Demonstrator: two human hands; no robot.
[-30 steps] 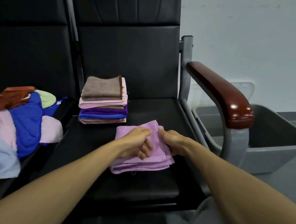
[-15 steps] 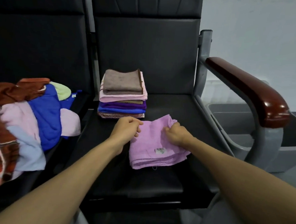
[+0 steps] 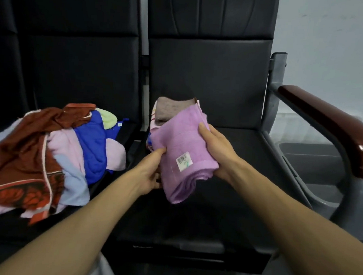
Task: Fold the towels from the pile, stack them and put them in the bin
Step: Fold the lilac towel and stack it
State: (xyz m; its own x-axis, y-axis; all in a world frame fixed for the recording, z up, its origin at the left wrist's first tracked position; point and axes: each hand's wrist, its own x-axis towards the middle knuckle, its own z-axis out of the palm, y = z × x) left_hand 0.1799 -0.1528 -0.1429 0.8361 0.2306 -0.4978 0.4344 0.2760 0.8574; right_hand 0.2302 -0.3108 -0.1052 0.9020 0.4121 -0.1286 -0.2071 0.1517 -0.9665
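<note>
Head: left hand (image 3: 151, 171) and right hand (image 3: 217, 152) grip the folded towel (image 3: 182, 141).
Stacking step, I judge; next, set it squarely on the stack (image 3: 171, 109).

Bare black seat cushion (image 3: 244, 157) lies open to the right of the folded stack (image 3: 173, 110) and in front of it. Just in front of the stack, a lilac towel (image 3: 182, 141) gripped by the left hand (image 3: 149, 171) and right hand (image 3: 217, 154) screens its near side. Left of the stack, a loose towel pile (image 3: 49, 151) fills the neighbouring seat (image 3: 79, 69). Well right of the stack, a wooden armrest (image 3: 324, 121) stands between the cushion and the grey bin (image 3: 313, 163); the backrest (image 3: 209, 71) walls the rear.
</note>
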